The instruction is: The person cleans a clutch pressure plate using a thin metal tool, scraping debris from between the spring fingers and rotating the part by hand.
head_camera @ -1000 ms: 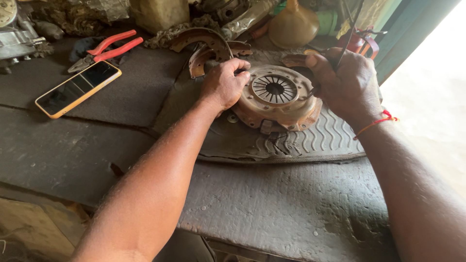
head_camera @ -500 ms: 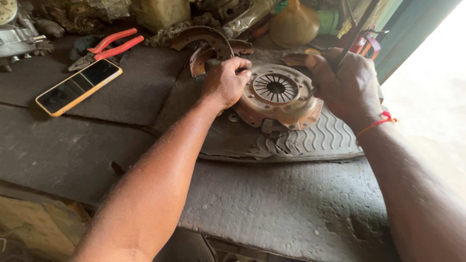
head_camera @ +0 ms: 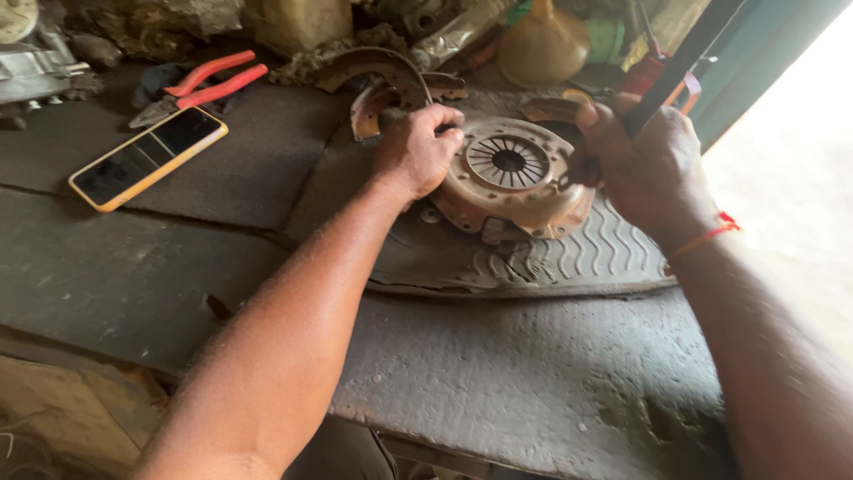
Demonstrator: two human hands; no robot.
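A rusty round clutch pressure plate [head_camera: 515,176] lies on a ribbed rubber mat [head_camera: 551,258] on the workbench. My left hand [head_camera: 416,151] is closed around a dark tool handle at the plate's left rim. My right hand [head_camera: 644,164] grips the plate's right edge and holds a long dark bar [head_camera: 680,67] that slants up to the right. A red thread band sits on my right wrist.
A phone in a yellow case [head_camera: 147,158] and red-handled pliers [head_camera: 204,84] lie at the left. Curved rusty brake shoes [head_camera: 378,76] sit behind the plate. A tan funnel [head_camera: 544,44] and oily clutter line the back. The bench's front edge [head_camera: 498,444] is near me.
Both hands stay on the plate. The view has shifted slightly; the hands and plate hold nearly the same position.
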